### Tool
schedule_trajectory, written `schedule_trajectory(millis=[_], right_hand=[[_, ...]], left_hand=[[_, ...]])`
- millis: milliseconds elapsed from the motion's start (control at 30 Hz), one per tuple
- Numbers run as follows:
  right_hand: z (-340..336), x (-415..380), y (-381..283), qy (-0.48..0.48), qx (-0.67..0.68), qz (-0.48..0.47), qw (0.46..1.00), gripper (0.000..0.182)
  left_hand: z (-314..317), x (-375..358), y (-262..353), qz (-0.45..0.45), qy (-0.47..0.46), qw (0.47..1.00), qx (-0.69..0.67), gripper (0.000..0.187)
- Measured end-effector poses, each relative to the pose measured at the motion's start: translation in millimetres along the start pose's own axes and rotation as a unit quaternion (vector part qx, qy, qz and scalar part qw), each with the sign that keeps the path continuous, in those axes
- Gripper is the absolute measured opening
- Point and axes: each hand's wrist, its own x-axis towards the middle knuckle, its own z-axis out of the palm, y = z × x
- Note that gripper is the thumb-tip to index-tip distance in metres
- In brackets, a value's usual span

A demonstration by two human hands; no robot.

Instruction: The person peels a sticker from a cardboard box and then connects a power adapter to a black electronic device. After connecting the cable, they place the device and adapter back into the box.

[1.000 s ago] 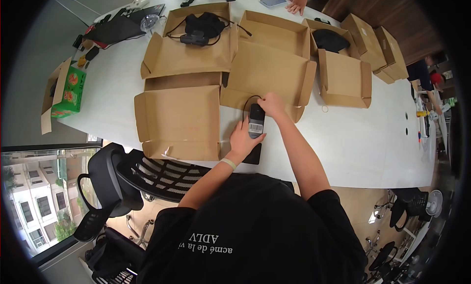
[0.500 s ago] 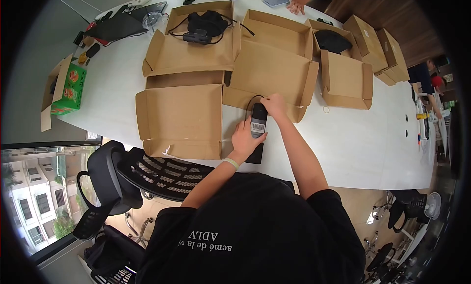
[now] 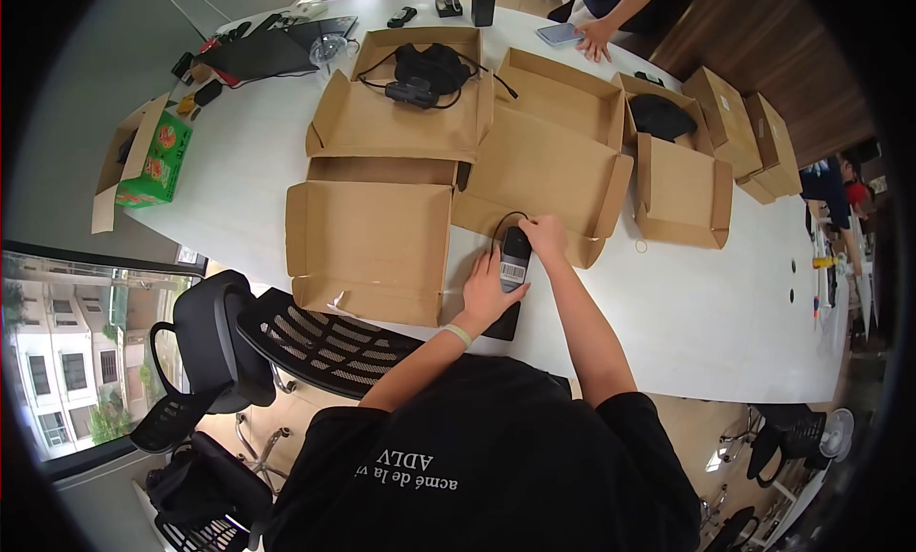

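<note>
A black oblong device (image 3: pixel 516 243) with a white barcode label lies near the table's front edge. My left hand (image 3: pixel 487 287) is wrapped round its lower part, thumb across the front. At the device's far end, the fingers of my right hand (image 3: pixel 546 235) are pinched together where a thin black cable (image 3: pixel 497 226) loops out to the left. What exactly those fingertips hold is partly hidden. Under my left hand, a flat dark object (image 3: pixel 505 324) rests on the table. Just beyond my hands is an open cardboard box (image 3: pixel 539 161).
Another open box (image 3: pixel 401 123) holds black gear with cables (image 3: pixel 425 70). A lidded-open box (image 3: pixel 370 237) sits left of my hands. At right are a smaller box (image 3: pixel 682 194) and closed boxes (image 3: pixel 722 123). A co-worker's hand (image 3: pixel 595 39) is beside a phone (image 3: pixel 559 34).
The whole view has shifted, so the table and boxes appear lower and slightly to the right. My hands keep the same hold on the device.
</note>
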Motion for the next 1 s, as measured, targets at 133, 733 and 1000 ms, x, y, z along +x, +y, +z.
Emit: schedule_trajectory(millis=[133,733,1000], right_hand=[[-4,1,-3,-0.01,-0.017,-0.015,1.0,0.031],[-1,-6,-6,0.047,-0.047,-0.05,0.997,0.036],[-6,-3,-3,0.011,-0.014,-0.025,1.0,0.036]], left_hand=[[-11,2,6,0.027,-0.037,0.998,-0.046,0.087],[-7,5,8,0.219,-0.027,0.975,0.043,0.033],[3,5,27,0.187,-0.093,0.964,0.163,0.025]])
